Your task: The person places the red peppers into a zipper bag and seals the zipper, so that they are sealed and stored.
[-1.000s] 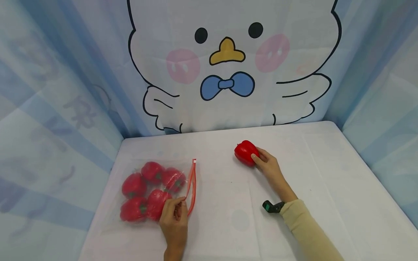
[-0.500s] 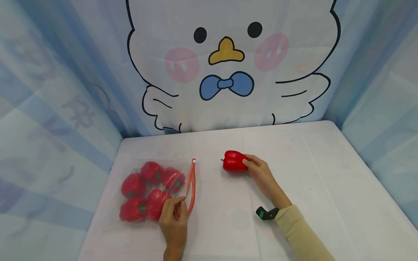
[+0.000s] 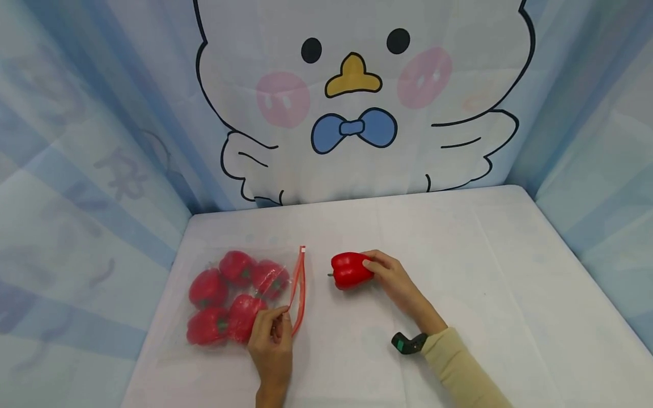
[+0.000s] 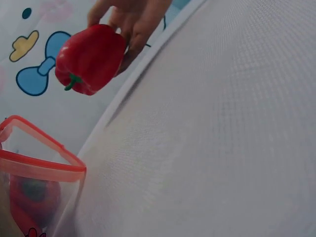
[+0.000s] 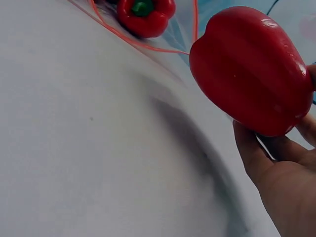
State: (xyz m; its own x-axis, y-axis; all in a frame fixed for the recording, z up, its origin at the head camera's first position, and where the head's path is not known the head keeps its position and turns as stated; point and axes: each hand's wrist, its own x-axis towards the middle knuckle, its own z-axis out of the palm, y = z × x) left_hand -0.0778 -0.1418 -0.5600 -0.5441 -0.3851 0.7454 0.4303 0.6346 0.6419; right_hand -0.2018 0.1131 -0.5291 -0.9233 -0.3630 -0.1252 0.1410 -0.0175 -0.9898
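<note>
A red bell pepper (image 3: 349, 271) with a green stem is held by its blunt end in my right hand (image 3: 391, 277), above the table and right of the bag. In the left wrist view the pepper (image 4: 91, 59) hangs stem toward the bag. The clear zip bag (image 3: 176, 340) lies on the table with several red peppers (image 3: 208, 289) inside. My left hand (image 3: 272, 340) pinches the near side of its orange-red zip edge (image 3: 302, 283). The bag's mouth gapes open, as the left wrist view shows at the red rim (image 4: 44, 165).
A white cloth covers the table (image 3: 484, 272). Behind stands a curtain (image 3: 352, 170) printed with a cartoon bird, and blue-white curtains (image 3: 76, 226) flank both sides. A black device (image 3: 408, 343) is worn at the right wrist.
My right hand has carried the pepper left and nearer, toward the bag, and the pepper has turned so its stem points left. My left hand and the bag stay in place.
</note>
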